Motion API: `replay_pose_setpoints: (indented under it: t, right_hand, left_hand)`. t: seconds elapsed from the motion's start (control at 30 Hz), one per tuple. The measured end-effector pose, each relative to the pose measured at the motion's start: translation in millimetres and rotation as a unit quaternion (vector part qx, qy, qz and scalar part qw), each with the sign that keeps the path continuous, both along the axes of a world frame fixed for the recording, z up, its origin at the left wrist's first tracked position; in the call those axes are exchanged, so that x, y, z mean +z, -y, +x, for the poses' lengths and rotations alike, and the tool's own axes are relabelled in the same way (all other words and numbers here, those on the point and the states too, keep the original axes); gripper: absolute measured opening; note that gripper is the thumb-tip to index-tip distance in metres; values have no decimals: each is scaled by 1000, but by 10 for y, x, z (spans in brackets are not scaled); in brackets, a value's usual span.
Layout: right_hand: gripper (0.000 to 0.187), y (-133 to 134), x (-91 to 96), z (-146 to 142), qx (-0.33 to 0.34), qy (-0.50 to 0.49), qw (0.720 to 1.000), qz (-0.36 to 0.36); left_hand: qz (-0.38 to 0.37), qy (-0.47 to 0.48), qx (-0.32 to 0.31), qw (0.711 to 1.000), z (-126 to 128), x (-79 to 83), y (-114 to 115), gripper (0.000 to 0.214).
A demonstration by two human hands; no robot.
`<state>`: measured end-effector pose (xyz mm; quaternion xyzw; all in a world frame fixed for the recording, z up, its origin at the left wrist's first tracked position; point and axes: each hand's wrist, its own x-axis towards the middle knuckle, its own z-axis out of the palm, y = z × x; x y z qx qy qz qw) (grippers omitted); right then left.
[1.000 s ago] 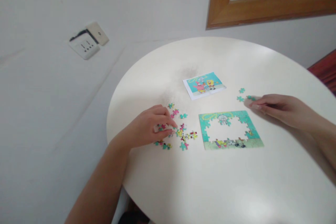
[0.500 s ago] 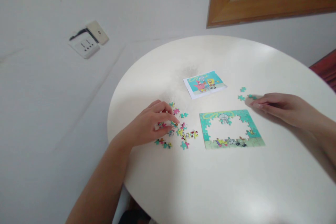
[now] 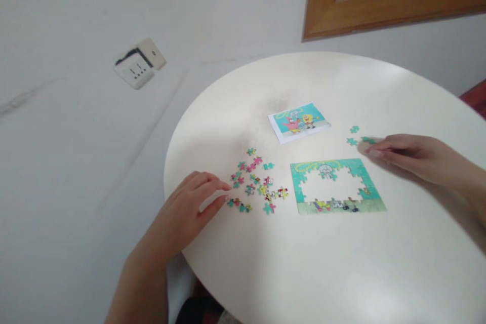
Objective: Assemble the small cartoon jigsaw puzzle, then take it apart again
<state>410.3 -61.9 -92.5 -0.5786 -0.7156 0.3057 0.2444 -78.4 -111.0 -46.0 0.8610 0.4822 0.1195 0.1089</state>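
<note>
My left hand (image 3: 197, 202) is at the left edge of the loose jigsaw pieces (image 3: 249, 190), its thumb and forefinger apart with nothing visible between them. Those pieces are pink, green and yellow, and several lie scattered. Over on the right, my right hand (image 3: 413, 158) rests on the table with thumb and fingers pressed together; what they hold, if anything, is hidden. A green jigsaw piece (image 3: 368, 139) lies by its fingertips, with two more green pieces (image 3: 352, 141) beside it. Between the hands is a partly assembled puzzle (image 3: 364, 182), its border joined around an open middle.
A printed cartoon picture (image 3: 298, 120) on white paper lies behind the puzzle. Everything rests on a round white table (image 3: 322, 263). Beyond it is a wall with a socket (image 3: 134, 69) and a wooden window frame (image 3: 379, 15).
My left hand has drawn back to the left and toward me, uncovering pieces that were under its fingers. My right hand stays beside the green pieces. The view has shifted slightly.
</note>
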Motion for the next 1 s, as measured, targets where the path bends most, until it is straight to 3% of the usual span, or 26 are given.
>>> replay_pose_setpoints:
  t: [0.23, 0.43, 1.0]
  right_hand:
    - [38, 4, 25, -10, 15, 7, 1000, -4]
    - [39, 4, 32, -19, 8, 9, 1000, 2]
    - [39, 15, 82, -86, 36, -20, 999, 1]
  left_hand:
    - [16, 8, 2, 1000, 119, -157, 142, 19]
    - [-5, -3, -31, 1000, 230, -151, 103, 16]
    - [96, -41, -93, 990, 364, -248, -15, 13]
